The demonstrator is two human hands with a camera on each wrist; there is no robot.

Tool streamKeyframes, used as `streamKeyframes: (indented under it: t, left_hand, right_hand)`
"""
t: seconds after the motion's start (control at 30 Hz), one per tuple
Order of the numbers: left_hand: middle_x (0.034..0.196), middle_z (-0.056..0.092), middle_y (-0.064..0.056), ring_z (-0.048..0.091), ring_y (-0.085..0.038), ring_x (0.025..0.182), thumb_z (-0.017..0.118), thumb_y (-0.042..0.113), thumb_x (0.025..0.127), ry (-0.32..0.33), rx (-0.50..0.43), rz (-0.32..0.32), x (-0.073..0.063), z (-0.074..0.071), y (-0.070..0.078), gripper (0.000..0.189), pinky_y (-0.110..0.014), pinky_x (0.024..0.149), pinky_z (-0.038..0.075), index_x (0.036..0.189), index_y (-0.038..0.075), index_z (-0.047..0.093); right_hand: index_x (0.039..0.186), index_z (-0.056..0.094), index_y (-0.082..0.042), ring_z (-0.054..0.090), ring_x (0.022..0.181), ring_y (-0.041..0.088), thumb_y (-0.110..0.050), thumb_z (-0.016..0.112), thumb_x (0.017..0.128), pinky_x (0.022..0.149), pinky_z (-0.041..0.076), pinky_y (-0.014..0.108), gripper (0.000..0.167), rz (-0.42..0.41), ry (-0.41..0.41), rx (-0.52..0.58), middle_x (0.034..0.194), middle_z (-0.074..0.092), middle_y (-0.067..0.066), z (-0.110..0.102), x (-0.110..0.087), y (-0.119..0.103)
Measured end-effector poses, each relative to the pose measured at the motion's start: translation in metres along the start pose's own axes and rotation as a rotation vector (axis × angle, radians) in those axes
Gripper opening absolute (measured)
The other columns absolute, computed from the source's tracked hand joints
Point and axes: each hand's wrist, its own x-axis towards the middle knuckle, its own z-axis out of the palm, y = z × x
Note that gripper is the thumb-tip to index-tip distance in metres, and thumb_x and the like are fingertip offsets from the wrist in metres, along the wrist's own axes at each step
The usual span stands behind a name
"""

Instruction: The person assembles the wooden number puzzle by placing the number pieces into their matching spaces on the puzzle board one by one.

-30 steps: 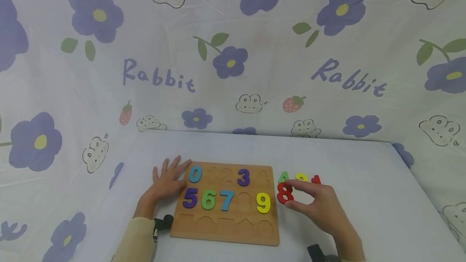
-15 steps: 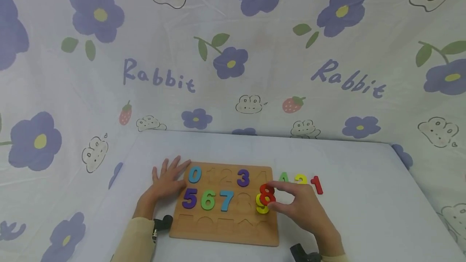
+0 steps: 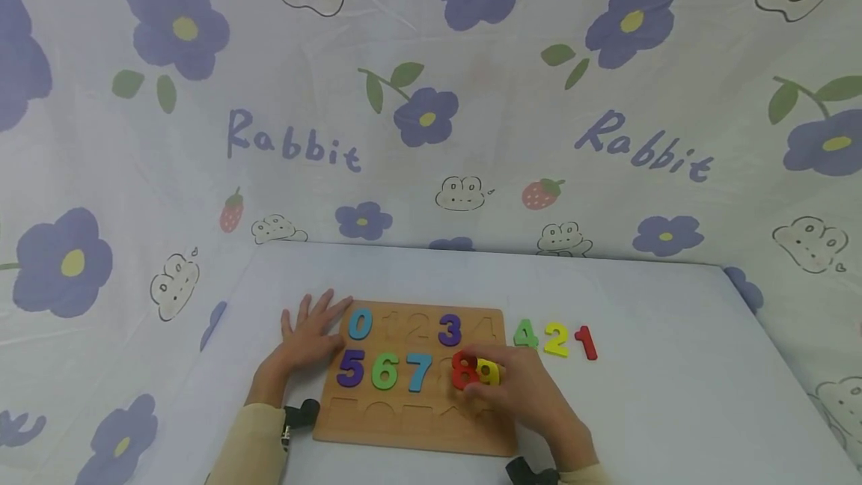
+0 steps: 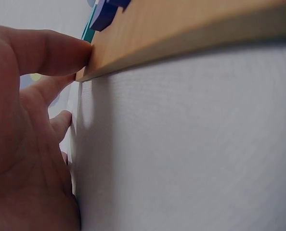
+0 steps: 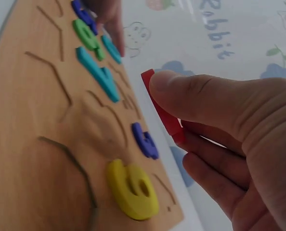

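Note:
My right hand (image 3: 521, 388) pinches a red number 8 (image 3: 463, 370) between thumb and fingers. In the right wrist view that red piece (image 5: 162, 106) is held above the wooden puzzle board (image 5: 32, 110). It is near the hollow right of the blue 7 (image 3: 418, 372) and partly covers the yellow 9 (image 3: 488, 372). My left hand (image 3: 308, 340) lies at the board's left edge with fingers spread, its thumb touching the edge in the left wrist view. Set in the board are also a blue 0 (image 3: 360, 324), purple 3 (image 3: 450, 330), purple 5 (image 3: 351, 368) and green 6 (image 3: 385, 371).
On the white table (image 3: 673, 380), right of the board, lie a green 4 (image 3: 525, 334), a yellow 2 (image 3: 556, 340) and a red 1 (image 3: 587, 343). Shaped hollows line the board's front row. A flower-printed cloth (image 3: 505, 96) hangs behind the table.
My right hand has carried the red 8 leftward from beside the board, over the yellow 9, to near the hollow between 7 and 9. The left hand has stayed in place.

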Motion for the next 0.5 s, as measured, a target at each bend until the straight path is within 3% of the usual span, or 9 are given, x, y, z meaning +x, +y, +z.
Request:
streamKeyframes:
  t: [0.23,0.5]
  left_hand:
    - [0.183,0.013,-0.023,-0.011,-0.057,0.166,0.061,0.024,0.094,-0.001,0.038,-0.015,0.006,0.005,-0.008,0.079,-0.08,0.123,-0.023,0.171,0.02,0.04]
    - [0.183,0.013,-0.023,-0.01,-0.058,0.166,0.061,0.024,0.095,-0.007,0.036,-0.008,0.004,0.005,-0.007,0.079,-0.081,0.122,-0.022,0.171,0.019,0.04]
  right_hand:
    - [0.137,0.078,-0.022,0.073,0.124,0.017,-0.024,0.091,0.091,0.109,0.061,0.046,0.047,-0.057,-0.062,-0.009,0.132,0.08,-0.007,0.012,0.007,-0.001]
    - [0.137,0.077,-0.022,0.07,0.117,0.013,-0.024,0.09,0.092,0.109,0.06,0.047,0.047,-0.049,-0.116,-0.064,0.127,0.079,-0.007,0.024,0.014,0.003]
